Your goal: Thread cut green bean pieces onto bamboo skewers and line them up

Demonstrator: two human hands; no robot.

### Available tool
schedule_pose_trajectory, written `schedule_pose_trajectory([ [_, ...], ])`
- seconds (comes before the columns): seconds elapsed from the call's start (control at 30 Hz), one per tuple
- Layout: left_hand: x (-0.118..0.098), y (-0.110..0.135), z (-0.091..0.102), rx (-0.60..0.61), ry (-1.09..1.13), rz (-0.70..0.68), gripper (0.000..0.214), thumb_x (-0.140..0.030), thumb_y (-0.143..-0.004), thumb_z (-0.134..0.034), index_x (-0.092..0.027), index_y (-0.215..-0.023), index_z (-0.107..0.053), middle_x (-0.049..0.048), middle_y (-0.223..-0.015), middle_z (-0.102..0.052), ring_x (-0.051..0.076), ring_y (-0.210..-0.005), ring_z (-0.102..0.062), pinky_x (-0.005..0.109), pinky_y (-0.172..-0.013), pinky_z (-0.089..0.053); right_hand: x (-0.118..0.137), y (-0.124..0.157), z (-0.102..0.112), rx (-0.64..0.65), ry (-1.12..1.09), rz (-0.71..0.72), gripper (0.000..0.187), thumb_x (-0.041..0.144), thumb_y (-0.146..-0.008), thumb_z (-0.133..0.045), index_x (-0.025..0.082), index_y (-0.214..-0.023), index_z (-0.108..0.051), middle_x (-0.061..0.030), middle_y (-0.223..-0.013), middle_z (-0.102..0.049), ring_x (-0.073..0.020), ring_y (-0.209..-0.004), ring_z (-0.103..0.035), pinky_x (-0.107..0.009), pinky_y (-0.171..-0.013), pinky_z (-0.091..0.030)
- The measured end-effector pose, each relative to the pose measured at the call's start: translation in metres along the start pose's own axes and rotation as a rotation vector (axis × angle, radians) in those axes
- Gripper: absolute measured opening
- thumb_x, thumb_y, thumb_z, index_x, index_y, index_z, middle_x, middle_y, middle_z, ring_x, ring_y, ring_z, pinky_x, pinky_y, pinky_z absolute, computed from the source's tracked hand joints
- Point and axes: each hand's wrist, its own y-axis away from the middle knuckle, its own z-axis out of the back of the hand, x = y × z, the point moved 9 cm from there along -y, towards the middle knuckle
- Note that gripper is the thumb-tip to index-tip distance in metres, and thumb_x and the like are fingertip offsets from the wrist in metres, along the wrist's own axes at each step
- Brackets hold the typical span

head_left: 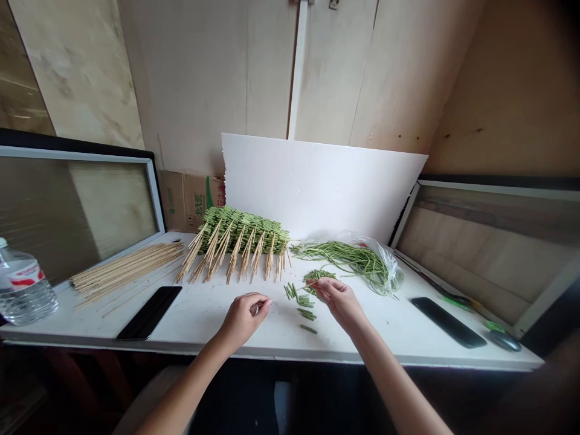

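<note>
At left, on the white tabletop (199, 314), I see a loose sheaf of bare skewers (129, 269), straw-coloured, straight and smooth. Beside it rises a stack of skewered green beans (249, 226): short, matte cylinders laid side by side in ridged rows, wooden ends fanning toward the near edge. The left hand (242, 317), well apart from the right, has its fingers curled in; I cannot tell what they grip. Between the hands lie cut bean pieces (306, 300), blunt-ended, some aligned in small rows. The right hand (339, 302), beside a small heap of these, pinches a thin pale stick between thumb and fingers. Behind it, long whole beans (351, 255) spill, limp and stringy, from a crinkled, clear plastic bag (393, 269).
</note>
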Motion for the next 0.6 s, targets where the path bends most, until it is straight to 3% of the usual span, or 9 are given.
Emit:
schedule_pose_trajectory([
  [0.4,0.009,0.001,-0.003,-0.036,0.027,-0.002,0.029,-0.035,-0.099,-0.059,-0.015,-0.088,-0.075,0.0078,-0.08,-0.073,0.017,-0.071,-0.064,0.025,-0.066,-0.052,0.002,0.003,-0.005,-0.051,-0.037,0.012,0.028,0.04,-0.073,-0.09,0.018,-0.086,-0.079,-0.0132,-0.103,-0.081,-0.032,-0.121,-0.069,-0.044,-0.11,-0.051],
  [0.6,-0.004,0.003,0.002,-0.093,-0.023,-0.106,0.033,-0.035,-0.1,-0.058,-0.015,-0.081,-0.076,0.0058,-0.07,-0.067,0.015,-0.064,-0.06,0.023,-0.058,-0.048,-0.002,0.006,-0.007,-0.075,-0.082,0.022,0.026,0.04,-0.072,-0.091,0.019,-0.083,-0.08,-0.0093,-0.098,-0.081,-0.0326,-0.124,-0.067,-0.046,-0.115,-0.048],
])
